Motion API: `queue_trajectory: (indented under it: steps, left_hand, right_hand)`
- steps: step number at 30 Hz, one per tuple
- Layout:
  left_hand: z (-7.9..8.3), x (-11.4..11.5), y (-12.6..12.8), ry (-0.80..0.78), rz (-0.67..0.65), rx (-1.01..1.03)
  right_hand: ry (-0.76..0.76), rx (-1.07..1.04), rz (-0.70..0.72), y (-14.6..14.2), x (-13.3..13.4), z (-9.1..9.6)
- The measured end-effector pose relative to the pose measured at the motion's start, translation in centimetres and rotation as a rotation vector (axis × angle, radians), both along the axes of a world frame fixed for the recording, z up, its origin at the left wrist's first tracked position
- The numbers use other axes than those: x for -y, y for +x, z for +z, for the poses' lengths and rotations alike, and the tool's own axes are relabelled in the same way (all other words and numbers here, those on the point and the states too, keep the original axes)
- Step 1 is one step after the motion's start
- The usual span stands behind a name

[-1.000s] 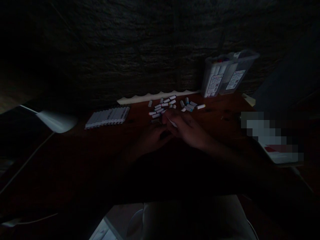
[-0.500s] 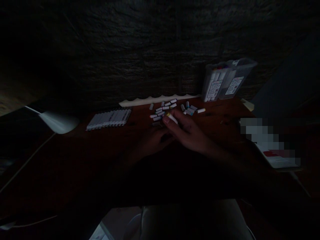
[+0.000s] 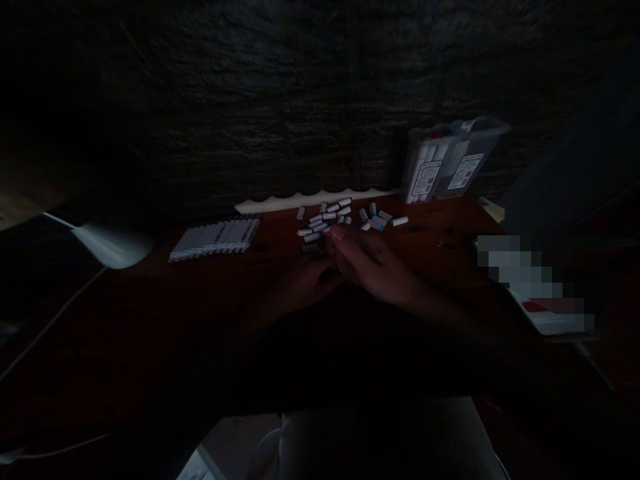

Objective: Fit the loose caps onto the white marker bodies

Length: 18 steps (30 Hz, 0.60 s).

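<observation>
My right hand [image 3: 367, 263] is closed, thumb pressed against the fingers, over the near edge of a pile of short white marker caps [image 3: 327, 216] with coloured ends. Whatever it pinches is hidden behind the thumb and fingers. Just left and below, my left hand [image 3: 313, 277] lies in deep shadow, its curled fingers meeting the right hand's. What is between the left fingers cannot be made out. Several more caps [image 3: 379, 223] lie to the right of the pile, one with a yellow end [image 3: 399, 221] furthest right.
A row of white markers [image 3: 215, 239] lies on the wooden table [image 3: 425, 267] at left. Behind, to the right, stands an open clear plastic case [image 3: 425, 167] with markers inside. A white lamp [image 3: 113, 245] is at far left, a partly blurred tablet-like device [image 3: 555, 323] at right.
The white piece with a yellow end, visible in my right hand before, is now out of sight. My right thumb has closed over the fingers. Both hands stay near the same spot.
</observation>
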<state>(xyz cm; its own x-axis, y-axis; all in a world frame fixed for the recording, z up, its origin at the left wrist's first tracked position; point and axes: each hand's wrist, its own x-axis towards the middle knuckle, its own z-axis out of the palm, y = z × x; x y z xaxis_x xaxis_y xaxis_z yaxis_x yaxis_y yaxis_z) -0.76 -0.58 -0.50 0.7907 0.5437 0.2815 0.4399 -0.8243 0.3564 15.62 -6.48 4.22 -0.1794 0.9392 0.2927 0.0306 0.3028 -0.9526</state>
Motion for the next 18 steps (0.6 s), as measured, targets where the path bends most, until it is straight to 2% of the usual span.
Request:
queue_trajectory:
  steps: [3, 10, 18]
  left_hand:
    - [0.12, 0.09, 0.01, 0.008, 0.017, -0.034]
    - [0.33, 0.24, 0.06, 0.026, 0.015, -0.052]
    - [0.53, 0.49, 0.18, -0.02, 0.024, -0.074]
  right_hand:
    - [-0.002, -0.014, 0.06, -0.09, 0.15, 0.05]
    - [-0.006, 0.01, 0.049, 0.14, 0.25, 0.21]
    - [0.142, 0.006, 0.031, 0.29, 0.69, 0.47]
